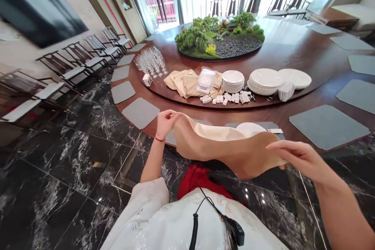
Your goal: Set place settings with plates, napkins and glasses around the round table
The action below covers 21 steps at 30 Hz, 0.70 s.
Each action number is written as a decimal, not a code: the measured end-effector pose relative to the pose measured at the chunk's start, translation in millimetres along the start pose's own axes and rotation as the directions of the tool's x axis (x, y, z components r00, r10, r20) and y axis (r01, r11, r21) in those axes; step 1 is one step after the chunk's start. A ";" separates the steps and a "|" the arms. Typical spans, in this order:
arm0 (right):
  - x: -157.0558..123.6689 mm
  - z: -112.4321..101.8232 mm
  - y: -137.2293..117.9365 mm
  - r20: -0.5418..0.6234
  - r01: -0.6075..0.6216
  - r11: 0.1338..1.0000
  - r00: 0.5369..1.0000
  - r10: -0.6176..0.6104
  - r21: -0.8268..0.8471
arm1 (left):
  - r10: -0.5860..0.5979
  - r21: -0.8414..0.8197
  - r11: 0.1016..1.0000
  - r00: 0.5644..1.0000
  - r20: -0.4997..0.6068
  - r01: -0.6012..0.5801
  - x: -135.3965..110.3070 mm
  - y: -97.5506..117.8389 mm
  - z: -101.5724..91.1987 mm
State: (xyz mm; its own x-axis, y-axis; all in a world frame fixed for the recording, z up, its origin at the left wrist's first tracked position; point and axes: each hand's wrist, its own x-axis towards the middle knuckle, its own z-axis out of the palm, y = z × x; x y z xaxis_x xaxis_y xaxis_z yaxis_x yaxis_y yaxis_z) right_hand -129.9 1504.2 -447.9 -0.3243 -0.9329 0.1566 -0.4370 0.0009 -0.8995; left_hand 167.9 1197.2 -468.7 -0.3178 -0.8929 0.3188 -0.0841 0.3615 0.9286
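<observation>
A beige cloth napkin hangs stretched between my two hands, in front of the table's near edge. My left hand pinches its left corner, and my right hand is closed on its right end. The middle of the napkin sags and its lower edge hangs loose. Behind it, partly hidden, a white plate lies on a grey placemat, with a small white packet at its right. Farther in, a pile of folded beige napkins rests on the turntable.
Stacks of white plates, small white plates, wine glasses and a plastic-wrapped pack stand on the turntable. A miniature garden fills its centre. Grey placemats ring the table; chairs line the left wall.
</observation>
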 end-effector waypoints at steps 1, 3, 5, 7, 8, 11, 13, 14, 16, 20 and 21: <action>4.9 13.3 -9.3 0.119 0.027 0.999 0.992 -0.030 0.030 | -0.015 -0.034 0.999 1.000 0.011 0.016 -5.7 6.1 10.8; 15.8 42.0 -29.3 0.303 0.107 0.990 0.944 -0.129 0.087 | -0.022 -0.122 0.992 0.999 0.031 0.025 -17.0 20.1 34.2; 27.7 70.4 -46.9 0.350 0.205 0.972 0.907 -0.232 0.113 | -0.018 -0.230 0.973 0.998 0.052 0.030 -28.7 33.8 57.6; 39.5 94.7 -58.0 0.286 0.268 0.954 0.912 -0.295 0.131 | -0.030 -0.345 0.936 0.994 0.100 0.063 -41.4 44.7 78.4; 45.0 104.3 -60.7 0.206 0.282 0.951 0.930 -0.304 0.131 | -0.044 -0.404 0.910 0.990 0.137 0.096 -48.0 48.6 87.0; 56.6 120.5 -61.2 -0.067 0.291 0.951 0.956 -0.285 0.108 | -0.085 -0.568 0.794 0.965 0.248 0.216 -66.8 54.9 104.2; 59.8 122.6 -60.2 -0.179 0.294 0.954 0.943 -0.279 0.062 | -0.089 -0.631 0.733 0.955 0.284 0.256 -75.1 55.8 107.9; 60.5 122.5 -60.4 -0.214 0.295 0.955 0.935 -0.283 0.025 | -0.080 -0.642 0.722 0.953 0.291 0.257 -77.1 55.6 107.6; 61.2 122.6 -62.2 -0.256 0.290 0.955 0.920 -0.296 -0.064 | -0.034 -0.641 0.735 0.955 0.295 0.224 -76.5 54.1 103.5; 67.5 132.7 -66.9 -0.290 0.238 0.958 0.916 -0.276 -0.160 | 0.129 -0.580 0.808 0.931 0.341 0.101 -62.6 48.9 86.5; 70.7 136.9 -68.0 -0.297 0.222 0.961 0.918 -0.263 -0.165 | 0.169 -0.559 0.826 0.918 0.359 0.067 -58.0 47.4 81.2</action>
State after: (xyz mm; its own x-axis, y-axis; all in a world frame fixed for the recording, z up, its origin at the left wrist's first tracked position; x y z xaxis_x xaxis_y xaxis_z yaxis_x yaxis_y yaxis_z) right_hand -8.3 1388.8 -431.5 -0.4323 -0.7496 0.5012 -0.6300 -0.1466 -0.7626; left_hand 105.6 1287.9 -458.7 -0.6447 -0.6626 0.3812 0.4376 0.0891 0.8948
